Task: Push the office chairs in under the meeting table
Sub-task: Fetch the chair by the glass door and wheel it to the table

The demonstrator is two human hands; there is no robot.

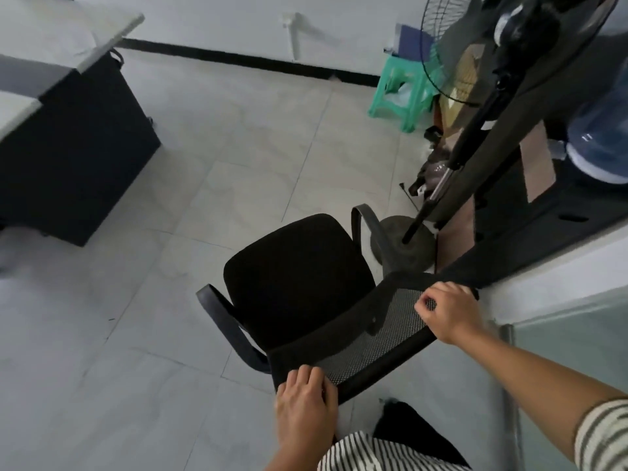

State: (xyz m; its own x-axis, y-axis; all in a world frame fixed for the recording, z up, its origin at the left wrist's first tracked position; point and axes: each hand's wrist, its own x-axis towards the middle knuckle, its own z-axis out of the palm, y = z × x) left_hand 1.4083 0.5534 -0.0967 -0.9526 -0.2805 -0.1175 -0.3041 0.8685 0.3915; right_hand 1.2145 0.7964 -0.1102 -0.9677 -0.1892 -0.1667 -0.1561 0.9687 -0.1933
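- We stand on a pale tiled floor [170,334].
- The bench [102,39] is at the top left, well apart from the chair.
- The black chair [295,273] sits right in front of us.
- A fan [404,246] stands just beside it.
- Our left hand [306,406] curls over the chair's back, gripping it.
- Our right hand [448,311] grips the other corner.

I saw a standing fan [453,161] on the right, its round base on the pale tiled floor [204,164]. Just behind the fan stood a green plastic stool [401,93]. Right of the fan sat a blue water bottle [601,130], with a brown cardboard piece [538,164] between them. Well apart to the fan's left stood a black cabinet [78,158], and a black skirting strip [238,57] ran along the wall beyond
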